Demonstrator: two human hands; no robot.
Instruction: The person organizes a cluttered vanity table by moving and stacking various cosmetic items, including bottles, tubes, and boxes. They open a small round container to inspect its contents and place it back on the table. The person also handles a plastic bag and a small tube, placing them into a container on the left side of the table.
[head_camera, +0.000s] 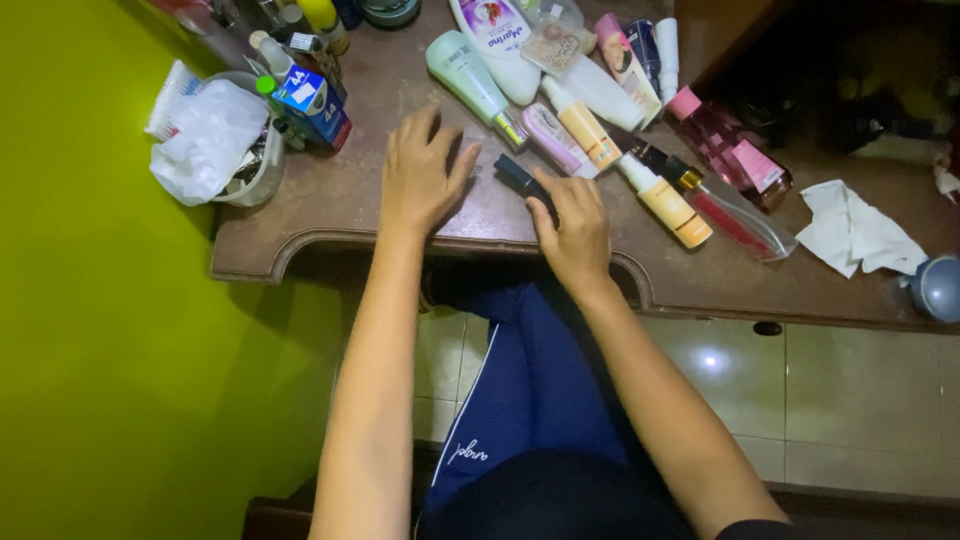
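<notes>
My left hand (420, 175) lies flat on the brown table (330, 215) with its fingers spread, holding nothing. My right hand (575, 230) grips a small dark tube (520, 178) that lies on the table just right of my left hand's fingertips. Behind both hands lie several cosmetic bottles: a pale green bottle (468, 75), a white lotion bottle (497, 40), a lilac tube (553, 138) and a cream bottle with an orange label (587, 128).
A white bowl (255, 175) with crumpled plastic (205, 140) and a blue box (315, 105) stands at the left. Pink and red bottles (730, 150) (735, 215), a yellow bottle (670, 203), a crumpled tissue (855, 230) and a blue-grey round object (940, 288) are at the right. A green wall (100, 350) is at the left.
</notes>
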